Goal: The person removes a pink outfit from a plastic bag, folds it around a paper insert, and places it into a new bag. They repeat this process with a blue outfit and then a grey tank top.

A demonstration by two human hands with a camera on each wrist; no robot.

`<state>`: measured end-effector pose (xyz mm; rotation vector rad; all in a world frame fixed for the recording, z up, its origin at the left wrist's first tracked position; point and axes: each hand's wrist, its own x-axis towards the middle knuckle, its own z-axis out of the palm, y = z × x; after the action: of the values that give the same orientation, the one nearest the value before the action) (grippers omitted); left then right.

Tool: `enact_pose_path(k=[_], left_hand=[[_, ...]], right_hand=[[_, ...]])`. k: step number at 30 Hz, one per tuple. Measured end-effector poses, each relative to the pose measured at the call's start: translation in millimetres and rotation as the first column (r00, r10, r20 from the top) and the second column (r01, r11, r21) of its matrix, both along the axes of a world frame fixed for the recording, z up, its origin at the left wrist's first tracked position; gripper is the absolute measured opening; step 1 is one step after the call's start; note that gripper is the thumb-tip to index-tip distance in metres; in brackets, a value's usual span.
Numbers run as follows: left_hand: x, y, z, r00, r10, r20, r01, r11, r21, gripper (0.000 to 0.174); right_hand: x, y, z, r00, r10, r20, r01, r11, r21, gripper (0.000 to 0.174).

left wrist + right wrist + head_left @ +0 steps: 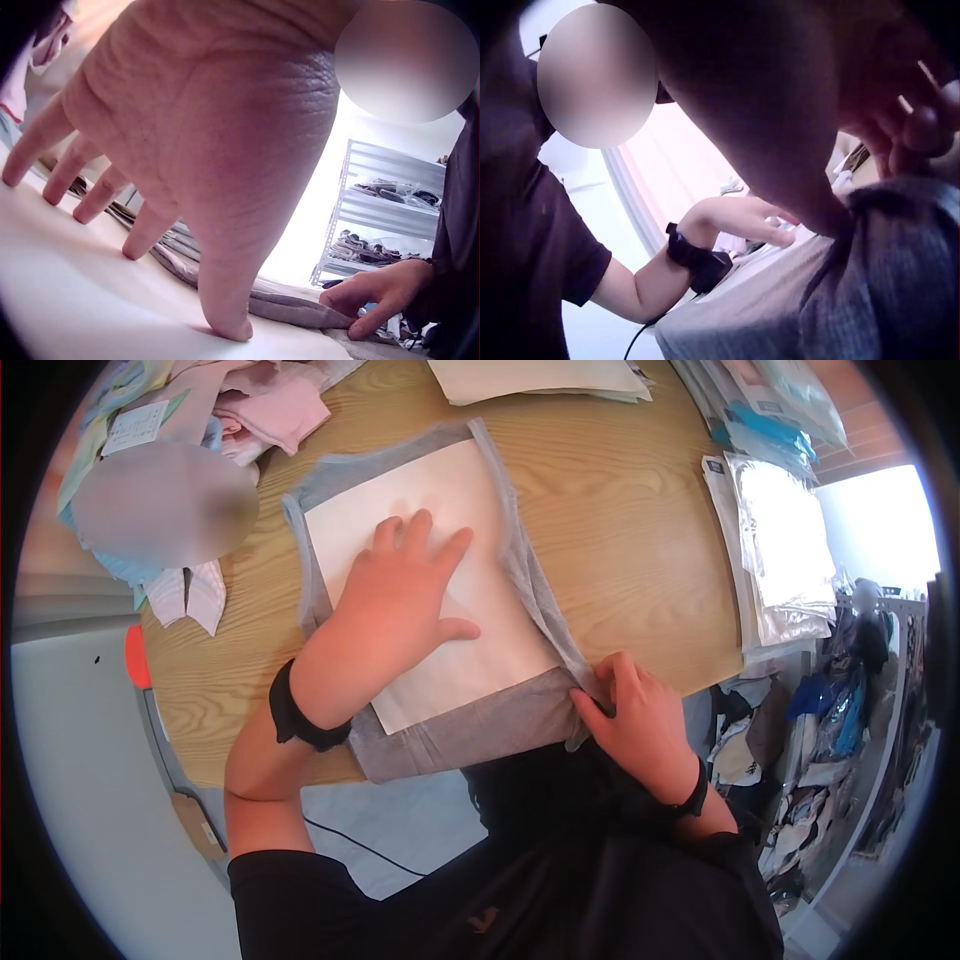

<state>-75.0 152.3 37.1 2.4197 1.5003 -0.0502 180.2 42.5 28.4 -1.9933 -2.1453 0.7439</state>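
Observation:
A thin grey garment (440,745) lies on the wooden table, its lower edge reaching over the near side. On top of it is a white rectangular sheet of card (470,660), with grey fabric showing round its edges. My left hand (385,595) rests on the card with spread fingers, and in the left wrist view its fingertips (232,330) press on the white surface. At the near right corner, my right hand (640,720) pinches the garment's side edge between thumb and fingers. The right wrist view shows the grey fabric (900,262) bunched under that hand.
Pastel folded clothes (270,405) are heaped at the far left of the table (620,510). More white sheets (540,378) lie at the back. Clear plastic bags (785,550) are stacked along the right edge. Shelves with packed clothes (840,760) stand to the right.

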Motion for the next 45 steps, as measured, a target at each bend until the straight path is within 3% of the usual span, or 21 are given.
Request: enact_pose_path(k=[1,4,7,13,16,19,22,25,29,34,37,40,45], left_hand=[[0.2,0.1,0.4,1.000,0.000,-0.002,0.000,1.000,0.002,0.083],[-0.1,-1.0,-1.6,1.000,-0.007,-0.010,0.008,0.999,0.033,0.083],[-0.8,-1.7,-4.1,1.000,-0.008,-0.002,0.008,0.999,0.037,0.083],[-0.6,-1.8,-4.8,1.000,0.002,-0.010,-0.002,1.000,0.028,0.082],[-0.1,-1.6,-4.0,1.000,0.001,-0.018,-0.001,1.000,0.026,0.082],[-0.3,-0.8,-3.3,1.000,0.003,-0.021,-0.002,1.000,0.016,0.082],[-0.1,-1.1,-3.2,1.000,0.004,-0.030,-0.003,1.000,0.018,0.083],[-2.0,-2.6,-10.1,1.000,-0.017,-0.005,0.017,0.996,0.084,0.083],[-4.0,-2.8,-14.3,0.999,-0.034,0.021,0.031,0.991,0.129,0.082],[-1.8,-1.7,-3.9,1.000,0.010,-0.001,-0.010,1.000,0.003,0.082],[-3.0,-1.9,-3.4,1.000,0.018,0.011,-0.018,1.000,-0.010,0.082],[-2.8,-1.7,-4.5,1.000,0.018,0.019,-0.017,1.000,-0.024,0.082],[-4.1,-2.3,-9.7,0.999,0.001,0.046,-0.003,0.999,0.049,0.081]], right_hand=[[3.1,1.3,0.3,1.000,0.004,0.015,-0.003,0.999,-0.047,0.025],[3.7,-1.0,-0.7,0.993,0.117,-0.022,-0.114,0.987,0.111,0.023],[3.6,-9.9,1.5,0.997,0.060,-0.046,-0.051,0.985,0.162,0.024],[-4.7,-28.6,17.7,0.968,0.142,-0.207,-0.131,0.989,0.069,0.037],[-3.7,-37.2,9.3,0.949,0.146,-0.279,-0.161,0.986,-0.031,0.042],[-1.4,-51.0,-9.3,0.932,0.104,-0.348,-0.118,0.993,-0.019,0.041],[-0.9,-63.5,-16.7,0.964,0.156,-0.214,-0.147,0.988,0.057,0.042],[3.6,-68.6,-17.8,0.951,0.246,-0.189,-0.248,0.969,0.014,0.038],[6.8,-70.1,-21.2,0.885,0.464,-0.021,-0.459,0.881,0.115,0.027],[6.9,-67.6,-20.5,0.803,0.585,0.112,-0.593,0.803,0.053,0.019],[9.7,-70.6,-17.1,0.819,0.562,0.115,-0.566,0.824,0.005,0.022],[21.1,-75.5,-20.5,0.869,0.495,0.001,-0.495,0.868,0.035,0.024],[30.0,-78.7,-24.5,0.904,0.399,-0.155,-0.414,0.907,-0.077,0.029]])
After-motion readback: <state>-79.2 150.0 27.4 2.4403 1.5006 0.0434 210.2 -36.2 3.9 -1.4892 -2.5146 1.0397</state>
